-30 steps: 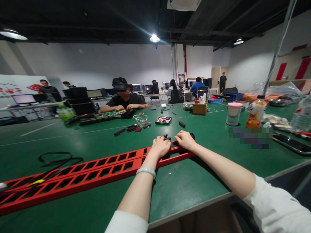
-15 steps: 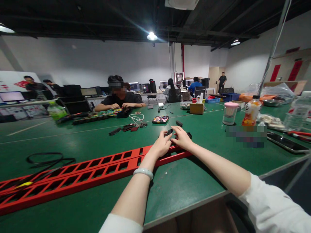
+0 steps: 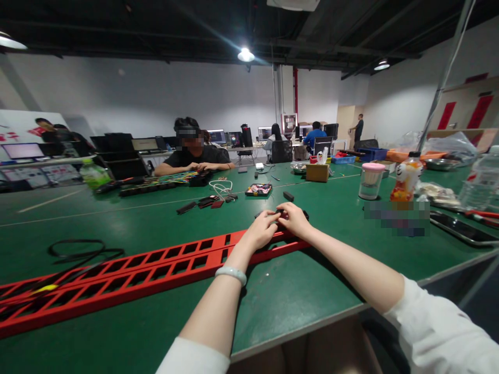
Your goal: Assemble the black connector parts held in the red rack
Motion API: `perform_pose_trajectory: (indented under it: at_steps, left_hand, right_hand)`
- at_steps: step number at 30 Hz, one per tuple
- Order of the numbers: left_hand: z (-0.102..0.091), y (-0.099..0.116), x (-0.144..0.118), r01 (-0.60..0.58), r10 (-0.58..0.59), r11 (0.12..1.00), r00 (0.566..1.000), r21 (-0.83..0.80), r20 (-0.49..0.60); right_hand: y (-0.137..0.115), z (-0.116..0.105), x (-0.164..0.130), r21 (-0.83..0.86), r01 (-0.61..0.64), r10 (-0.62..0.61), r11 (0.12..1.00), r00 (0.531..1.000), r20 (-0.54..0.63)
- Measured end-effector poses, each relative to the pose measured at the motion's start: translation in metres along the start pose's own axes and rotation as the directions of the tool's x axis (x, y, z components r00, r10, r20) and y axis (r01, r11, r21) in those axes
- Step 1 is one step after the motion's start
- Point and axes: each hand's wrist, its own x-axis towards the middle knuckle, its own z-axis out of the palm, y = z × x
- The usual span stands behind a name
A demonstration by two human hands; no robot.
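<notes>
Red slotted frame (image 3: 156, 264) lies roughly along bench (image 3: 312, 296) near edge, running left from the fingers (image 3: 287, 209); left hand (image 3: 262, 229) nearer its bulk, right hand (image 3: 296, 222) beyond, fingertips bunched together, can't tell if clamped.

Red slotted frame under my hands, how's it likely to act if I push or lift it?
The red slotted frame is probably stiff, since its long edges look straight. The many cut-outs suggest it may be light for its length, though I can't tell the material. Lying low and flat on the green table, it would likely slide rather than tip.
</notes>
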Motion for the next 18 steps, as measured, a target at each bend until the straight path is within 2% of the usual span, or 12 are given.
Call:
perform_pose_trajectory:
  at_steps: [8,11,14,18]
  left_hand:
    - [-0.006,0.005,-0.001,0.014,-0.013,0.999,1.000,-0.039,0.011]
    - [-0.005,-0.002,-0.004,0.110,-0.110,0.994,0.993,0.007,-0.029]
    - [-0.003,-0.011,-0.007,0.179,-0.178,0.972,0.984,0.153,-0.024]
    - [-0.002,-0.019,-0.007,0.223,-0.222,0.942,0.975,0.252,-0.035]
  right_hand:
    - [0.000,-0.002,-0.001,-0.024,-0.118,0.118,0.993,0.993,0.012]
    - [0.005,-0.005,0.001,0.041,-0.167,0.159,0.985,0.977,0.142]
    - [0.013,-0.007,0.002,0.147,-0.254,0.204,0.956,0.935,0.289]
    - [0.017,-0.008,0.002,0.189,-0.266,0.179,0.945,0.906,0.384]
